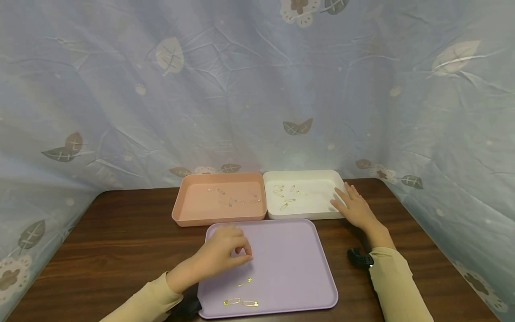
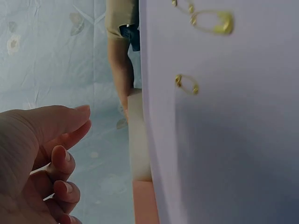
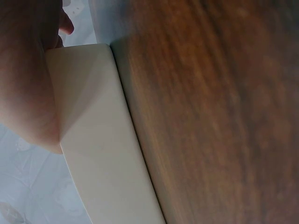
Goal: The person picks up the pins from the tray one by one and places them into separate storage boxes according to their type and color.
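My left hand (image 1: 241, 254) hovers over the upper left part of a lavender tray (image 1: 289, 264), its fingers curled toward the thumb. The left wrist view shows those curled fingers (image 2: 60, 158) with nothing between them. Gold safety pins lie on the lavender tray (image 2: 224, 154): one (image 1: 245, 281) just below the hand and a pair (image 1: 240, 302) near the front edge. My right hand (image 1: 347, 200) rests flat, fingers straight, on the right rim of a white tray (image 1: 301, 215) holding several gold pins (image 1: 283, 197). In the right wrist view the palm (image 3: 28, 93) lies against the white tray's rim (image 3: 103, 154).
A pink tray (image 1: 219, 219) with several silver pins (image 1: 231, 200) stands left of the white one, both behind the lavender tray. All sit on a dark wooden table (image 1: 120, 232). A blue leaf-print cloth (image 1: 241, 89) hangs behind and at both sides.
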{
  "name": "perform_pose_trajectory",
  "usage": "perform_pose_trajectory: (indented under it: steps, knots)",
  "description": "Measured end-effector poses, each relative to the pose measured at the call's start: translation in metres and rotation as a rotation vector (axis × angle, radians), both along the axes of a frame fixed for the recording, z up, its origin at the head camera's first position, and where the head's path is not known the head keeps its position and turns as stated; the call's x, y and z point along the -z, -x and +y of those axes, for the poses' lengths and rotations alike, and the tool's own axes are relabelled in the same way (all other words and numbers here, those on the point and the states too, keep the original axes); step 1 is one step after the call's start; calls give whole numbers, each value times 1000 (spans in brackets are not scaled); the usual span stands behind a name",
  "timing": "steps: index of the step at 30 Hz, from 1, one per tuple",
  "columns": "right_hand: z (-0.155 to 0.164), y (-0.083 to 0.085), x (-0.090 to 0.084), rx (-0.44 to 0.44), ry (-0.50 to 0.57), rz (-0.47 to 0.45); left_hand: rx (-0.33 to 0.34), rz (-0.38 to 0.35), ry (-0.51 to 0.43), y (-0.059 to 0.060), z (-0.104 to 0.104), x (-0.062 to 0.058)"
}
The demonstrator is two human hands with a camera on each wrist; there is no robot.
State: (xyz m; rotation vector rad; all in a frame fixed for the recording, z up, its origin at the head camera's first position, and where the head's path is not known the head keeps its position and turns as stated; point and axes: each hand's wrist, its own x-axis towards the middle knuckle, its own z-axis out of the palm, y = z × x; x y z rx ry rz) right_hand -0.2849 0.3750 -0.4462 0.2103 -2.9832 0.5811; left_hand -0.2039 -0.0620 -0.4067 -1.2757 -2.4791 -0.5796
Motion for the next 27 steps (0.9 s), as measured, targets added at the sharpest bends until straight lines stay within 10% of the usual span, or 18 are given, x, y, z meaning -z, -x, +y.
perform_pose_trajectory:
  steps: [27]
  knots:
    - [1, 1, 0, 7, -7, -17, -18, -230, 218, -17, -17, 22]
